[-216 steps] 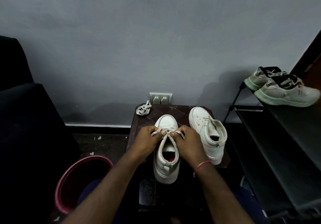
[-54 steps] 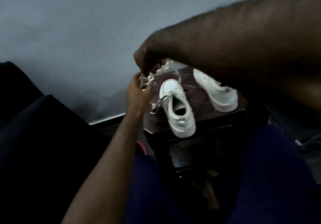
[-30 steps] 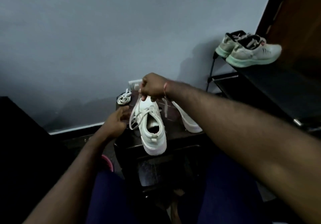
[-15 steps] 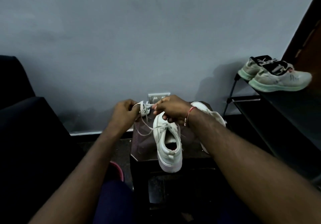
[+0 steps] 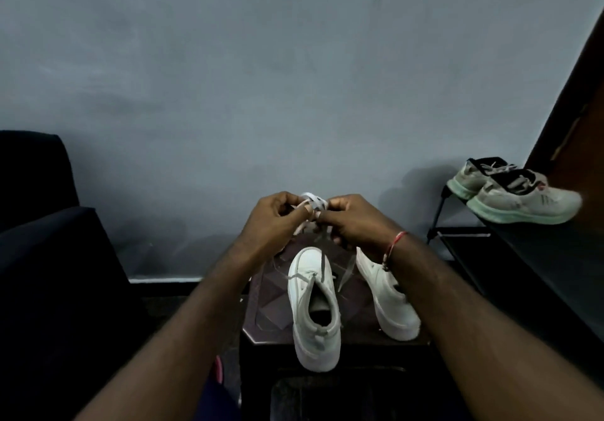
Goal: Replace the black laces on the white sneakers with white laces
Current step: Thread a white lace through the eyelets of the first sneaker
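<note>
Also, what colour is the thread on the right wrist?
Red, or reddish pink: a thin thread tied around the right wrist. The head view, the only one, shows it clearly.

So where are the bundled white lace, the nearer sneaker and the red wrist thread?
bundled white lace (image 5: 313,204), head view, top loop between the hands
nearer sneaker (image 5: 310,265), head view, toe
red wrist thread (image 5: 394,244), head view, wrist band

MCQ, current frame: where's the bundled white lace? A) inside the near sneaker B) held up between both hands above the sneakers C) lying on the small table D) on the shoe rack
B: the bundled white lace is pinched between the left hand and the right hand, raised above the two white sneakers on the small table.
</note>
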`<state>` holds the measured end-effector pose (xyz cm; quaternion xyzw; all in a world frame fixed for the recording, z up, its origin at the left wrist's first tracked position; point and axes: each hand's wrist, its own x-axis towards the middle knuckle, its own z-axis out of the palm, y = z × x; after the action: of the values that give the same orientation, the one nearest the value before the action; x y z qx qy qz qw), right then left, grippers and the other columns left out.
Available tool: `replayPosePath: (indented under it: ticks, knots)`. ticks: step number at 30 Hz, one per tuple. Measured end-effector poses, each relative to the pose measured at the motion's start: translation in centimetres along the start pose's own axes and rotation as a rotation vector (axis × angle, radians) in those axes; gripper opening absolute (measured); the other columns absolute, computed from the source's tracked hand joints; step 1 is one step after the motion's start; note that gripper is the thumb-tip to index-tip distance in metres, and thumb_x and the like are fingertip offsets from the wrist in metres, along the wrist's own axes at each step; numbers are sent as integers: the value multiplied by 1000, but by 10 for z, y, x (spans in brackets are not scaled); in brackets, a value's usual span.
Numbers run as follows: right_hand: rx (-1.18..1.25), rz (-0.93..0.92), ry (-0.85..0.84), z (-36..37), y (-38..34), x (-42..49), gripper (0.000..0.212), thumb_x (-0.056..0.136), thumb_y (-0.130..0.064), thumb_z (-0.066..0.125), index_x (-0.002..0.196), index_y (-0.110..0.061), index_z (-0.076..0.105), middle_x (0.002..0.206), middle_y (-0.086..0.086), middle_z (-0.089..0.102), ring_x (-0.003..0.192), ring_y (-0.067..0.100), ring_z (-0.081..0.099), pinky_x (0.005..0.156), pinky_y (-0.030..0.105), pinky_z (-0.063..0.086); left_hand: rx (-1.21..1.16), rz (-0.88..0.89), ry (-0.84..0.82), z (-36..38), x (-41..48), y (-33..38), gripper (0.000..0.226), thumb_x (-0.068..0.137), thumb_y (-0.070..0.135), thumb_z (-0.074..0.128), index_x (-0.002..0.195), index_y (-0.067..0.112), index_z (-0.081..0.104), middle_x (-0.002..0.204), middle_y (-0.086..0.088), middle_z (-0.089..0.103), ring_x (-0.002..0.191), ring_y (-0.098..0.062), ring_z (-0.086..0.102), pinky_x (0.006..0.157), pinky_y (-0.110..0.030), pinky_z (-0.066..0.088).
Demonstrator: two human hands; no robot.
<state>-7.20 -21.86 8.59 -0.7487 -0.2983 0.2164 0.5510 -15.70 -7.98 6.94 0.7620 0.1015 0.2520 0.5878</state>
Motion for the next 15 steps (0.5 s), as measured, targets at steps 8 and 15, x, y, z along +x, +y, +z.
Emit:
replayPosePath:
  ticks: [8,15]
  knots:
    - [-65,-66,200,-74,-40,-5,10,89,-9,62,88,-4,70,67,5,65,38,9,38,40,16,23,-38,-50,-176,19,11,9,24,84,10,72,107,7,64,70,-9,64,55,-11,58,48,-19,44]
    - [-26,-115,265,-87,-57,-3,18,94,-22,59,88,-7,66,71,5,65,41,11,40,39,16,25,-12,-221,-415,55,16,-19,69,66,37,86,124,19,54,106,-9,72,98,-20,70,89,-33,55]
